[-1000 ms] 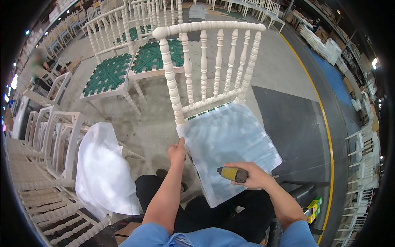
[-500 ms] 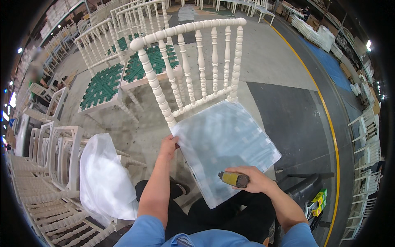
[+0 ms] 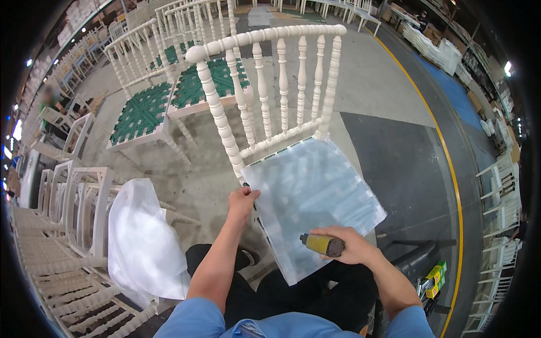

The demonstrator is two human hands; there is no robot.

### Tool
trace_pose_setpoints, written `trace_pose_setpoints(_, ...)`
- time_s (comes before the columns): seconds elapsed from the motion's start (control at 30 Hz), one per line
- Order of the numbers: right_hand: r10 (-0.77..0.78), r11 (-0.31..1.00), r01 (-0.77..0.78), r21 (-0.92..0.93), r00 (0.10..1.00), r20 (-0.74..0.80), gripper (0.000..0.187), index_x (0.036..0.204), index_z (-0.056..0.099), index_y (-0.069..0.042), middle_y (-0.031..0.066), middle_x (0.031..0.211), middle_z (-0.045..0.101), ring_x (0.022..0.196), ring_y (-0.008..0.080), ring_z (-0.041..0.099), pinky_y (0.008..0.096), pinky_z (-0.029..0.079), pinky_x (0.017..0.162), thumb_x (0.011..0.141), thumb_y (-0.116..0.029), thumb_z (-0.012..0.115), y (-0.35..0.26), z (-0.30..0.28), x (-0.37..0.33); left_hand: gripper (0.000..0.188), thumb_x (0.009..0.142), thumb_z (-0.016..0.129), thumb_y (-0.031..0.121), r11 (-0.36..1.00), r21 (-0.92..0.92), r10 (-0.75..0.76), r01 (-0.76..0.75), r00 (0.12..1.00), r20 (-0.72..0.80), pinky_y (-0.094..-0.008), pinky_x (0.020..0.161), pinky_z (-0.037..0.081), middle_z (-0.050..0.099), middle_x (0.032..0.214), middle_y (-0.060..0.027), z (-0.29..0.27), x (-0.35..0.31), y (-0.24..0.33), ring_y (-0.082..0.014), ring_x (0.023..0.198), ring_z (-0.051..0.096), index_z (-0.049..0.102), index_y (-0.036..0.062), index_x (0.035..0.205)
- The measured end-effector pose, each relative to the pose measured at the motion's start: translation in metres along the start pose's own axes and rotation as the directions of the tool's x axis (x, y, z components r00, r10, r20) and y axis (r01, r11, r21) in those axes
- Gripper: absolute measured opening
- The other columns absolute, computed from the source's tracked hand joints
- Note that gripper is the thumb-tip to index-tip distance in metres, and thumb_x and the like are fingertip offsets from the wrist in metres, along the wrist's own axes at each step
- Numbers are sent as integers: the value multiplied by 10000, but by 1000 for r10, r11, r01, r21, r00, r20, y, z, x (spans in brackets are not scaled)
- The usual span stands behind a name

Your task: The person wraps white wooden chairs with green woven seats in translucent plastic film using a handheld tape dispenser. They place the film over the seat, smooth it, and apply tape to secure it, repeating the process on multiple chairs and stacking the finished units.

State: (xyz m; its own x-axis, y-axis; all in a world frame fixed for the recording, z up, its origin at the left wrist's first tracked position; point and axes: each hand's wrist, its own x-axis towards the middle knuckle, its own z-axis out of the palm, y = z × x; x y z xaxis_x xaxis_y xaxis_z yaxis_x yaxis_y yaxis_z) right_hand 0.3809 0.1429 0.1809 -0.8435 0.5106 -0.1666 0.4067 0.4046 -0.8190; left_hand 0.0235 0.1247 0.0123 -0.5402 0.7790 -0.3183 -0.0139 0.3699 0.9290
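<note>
A white chair [image 3: 270, 34] with turned spindles stands in front of me. Its seat is covered by a translucent white fabric sheet [image 3: 315, 180], with woven webbing faintly visible through it. At the seat's left edge, near the back post, my left hand [image 3: 242, 203] pinches the sheet's border between thumb and fingers. Green webbing peeks out beside that hand and along the rear edge. My right hand [image 3: 352, 246] is wrapped round a yellow and black staple gun [image 3: 322, 244] over the near part of the seat; its grip is hidden by the hand.
Two chairs with green webbed seats [image 3: 141, 115] stand behind, to the left. A pile of white fabric [image 3: 145, 242] drapes over stacked chair frames [image 3: 84, 219] at my left. Green and yellow boxes [image 3: 435, 279] lie at my lower right. Another person [image 3: 52, 110] is far left.
My left hand has shifted right with the sheet's edge, baring green webbing at the seat's left and rear edges. The chair sits slightly farther right; the staple gun has barely moved.
</note>
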Motion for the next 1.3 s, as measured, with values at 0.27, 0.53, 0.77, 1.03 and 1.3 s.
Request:
trace_pose_setpoints(0.27, 23, 1000, -24, -18, 999, -32, 709, 1481, 620, -196, 140, 1182, 726, 1074, 371, 710, 412, 563, 935, 828, -133, 892, 1, -5, -4, 162, 875, 847, 135, 982, -176, -77, 60, 993, -92, -336, 579, 407, 670, 743, 2, 8, 16, -5, -102, 615, 508, 763, -2, 860)
trace_pose_setpoints(0.53, -7, 998, 12, -68, 998, 63, 700, 1467, 632, -179, 157, 1202, 737, 1096, 380, 710, 419, 561, 953, 819, -139, 893, -22, -18, 22, 209, 871, 862, 149, 993, 46, -100, 111, 977, -188, -323, 637, 474, 697, 759, -8, -11, 43, -2, -116, 669, 582, 734, 4, 795)
trace_pose_setpoints(0.77, -39, 984, 63, -170, 989, 143, 679, 1459, 638, -187, 172, 1240, 746, 1114, 375, 721, 431, 561, 979, 825, -138, 877, -44, -46, 103, 214, 871, 861, 165, 985, -145, -111, 93, 986, -124, -287, 719, 493, 730, 878, -25, -13, 37, -10, -108, 779, 618, 752, -12, 921)
trace_pose_setpoints(1.03, 131, 974, -47, -222, 917, 377, 690, 1469, 630, -198, 126, 1280, 754, 1144, 300, 720, 402, 553, 1022, 831, -104, 872, -33, -7, 220, 199, 828, 824, 176, 995, -77, -72, 64, 991, -110, -351, 673, 532, 724, 762, -69, -20, 43, -17, -149, 684, 649, 771, -3, 896)
trace_pose_setpoints(1.3, 186, 958, -58, -281, 870, 456, 705, 1481, 627, -217, 116, 1248, 769, 1114, 294, 728, 406, 556, 1023, 831, -83, 867, -13, 25, 261, 180, 856, 835, 132, 996, -86, -41, 29, 988, -146, -324, 633, 519, 740, 785, -58, -21, 49, -29, -115, 670, 630, 781, -29, 918)
